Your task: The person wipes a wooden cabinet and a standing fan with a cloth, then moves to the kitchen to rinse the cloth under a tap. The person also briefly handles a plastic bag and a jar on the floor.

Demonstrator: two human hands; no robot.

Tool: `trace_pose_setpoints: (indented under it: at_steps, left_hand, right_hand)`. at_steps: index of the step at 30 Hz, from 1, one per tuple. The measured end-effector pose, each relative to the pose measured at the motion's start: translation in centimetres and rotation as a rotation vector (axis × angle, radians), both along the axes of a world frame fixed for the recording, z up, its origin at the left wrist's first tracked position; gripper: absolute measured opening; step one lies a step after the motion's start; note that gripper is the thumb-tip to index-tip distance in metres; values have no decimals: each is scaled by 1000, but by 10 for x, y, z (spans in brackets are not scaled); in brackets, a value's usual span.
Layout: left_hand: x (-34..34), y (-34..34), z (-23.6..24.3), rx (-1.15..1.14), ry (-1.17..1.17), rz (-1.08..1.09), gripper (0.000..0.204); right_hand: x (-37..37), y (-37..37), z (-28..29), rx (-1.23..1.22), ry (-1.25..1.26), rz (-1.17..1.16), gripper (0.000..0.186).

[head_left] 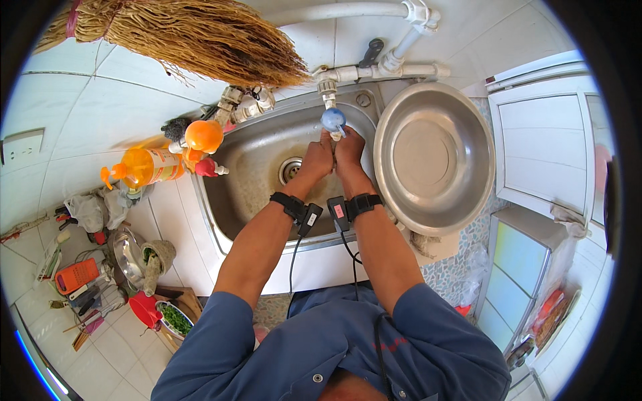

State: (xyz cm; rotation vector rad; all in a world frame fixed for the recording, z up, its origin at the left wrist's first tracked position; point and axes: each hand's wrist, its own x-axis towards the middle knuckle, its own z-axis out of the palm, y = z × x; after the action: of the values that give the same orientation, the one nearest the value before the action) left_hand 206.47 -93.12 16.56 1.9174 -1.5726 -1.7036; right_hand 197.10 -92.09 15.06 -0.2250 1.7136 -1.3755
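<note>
Both my hands are over the stainless steel sink (257, 190), close under the blue-handled tap (334, 120). My left hand (317, 160) is closed, its fingers curled downward beside the spout. My right hand (350, 150) is closed too, right against the tap's end, just below the blue lever. The backs of the hands hide whatever the fingers may hold. Left of my hands, the round drain (290, 170) shows in the sink floor. A wide metal basin (433, 157) stands to the right of my right hand.
A straw broom (194, 40) hangs above the sink. At the left rim are an orange pump bottle (144, 167) and an orange round object (204, 136). Further left are a stone mortar (160, 254) and a bowl of chopped greens (175, 319). White pipes (354, 72) run along the wall.
</note>
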Motion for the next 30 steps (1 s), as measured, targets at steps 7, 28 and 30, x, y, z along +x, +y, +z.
trace_pose_setpoints:
  at_steps: [7, 28, 30]
  left_hand:
    - [5, 1, -8, -194, 14, -14, 75]
    - [-6, 2, -9, -276, 39, 18, 66]
    - [-3, 6, -8, -397, -23, -44, 58]
  right_hand:
    - [-1, -9, 15, 86, -206, -240, 31]
    - [2, 1, 1, -34, -233, -90, 28]
    - [0, -3, -2, 21, -248, -50, 29]
